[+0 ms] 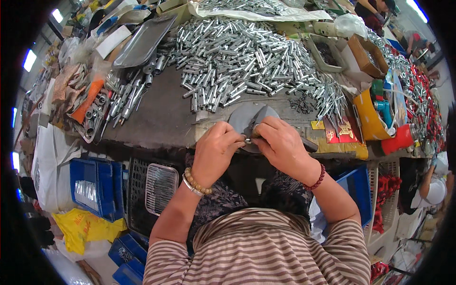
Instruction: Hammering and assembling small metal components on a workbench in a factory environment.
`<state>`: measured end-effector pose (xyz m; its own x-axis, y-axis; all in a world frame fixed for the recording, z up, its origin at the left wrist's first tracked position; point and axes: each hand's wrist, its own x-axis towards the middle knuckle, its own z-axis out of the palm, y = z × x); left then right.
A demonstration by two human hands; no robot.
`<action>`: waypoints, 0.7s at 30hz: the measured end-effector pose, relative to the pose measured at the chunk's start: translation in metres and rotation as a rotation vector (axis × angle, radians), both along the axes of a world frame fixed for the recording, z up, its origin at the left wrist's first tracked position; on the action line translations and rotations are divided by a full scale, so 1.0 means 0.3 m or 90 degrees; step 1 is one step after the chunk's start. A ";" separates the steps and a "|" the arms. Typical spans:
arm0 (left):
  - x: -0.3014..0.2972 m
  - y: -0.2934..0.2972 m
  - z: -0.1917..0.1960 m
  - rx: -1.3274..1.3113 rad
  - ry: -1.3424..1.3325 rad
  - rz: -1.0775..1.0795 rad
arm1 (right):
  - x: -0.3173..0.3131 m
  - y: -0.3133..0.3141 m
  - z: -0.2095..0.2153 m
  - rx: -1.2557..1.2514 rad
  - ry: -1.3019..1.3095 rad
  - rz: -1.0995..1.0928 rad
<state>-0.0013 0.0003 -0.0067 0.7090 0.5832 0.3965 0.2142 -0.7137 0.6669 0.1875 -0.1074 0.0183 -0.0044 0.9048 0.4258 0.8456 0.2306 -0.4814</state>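
My left hand and my right hand meet at the near edge of the bench, thumbs and fingertips pinched together. Between the fingertips shows a small shiny metal piece; its full shape is covered. My left fingers close on it from one side, and my right thumb and finger press at its other side. Just behind them is a grey round plate, with a dark wedge-shaped part over it, partly hidden by my right hand. Beyond the plate lies a broad heap of short silver metal tubes.
Small dark pins and thin metal rods lie right of the plate, near a red packet. A yellow bin stands farther right. Sockets and tools crowd the left, below a metal tray. Blue crates sit lower left.
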 end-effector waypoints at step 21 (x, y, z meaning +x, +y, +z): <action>0.001 -0.001 -0.002 -0.018 -0.002 0.000 | -0.005 -0.036 0.050 0.012 -0.139 -0.093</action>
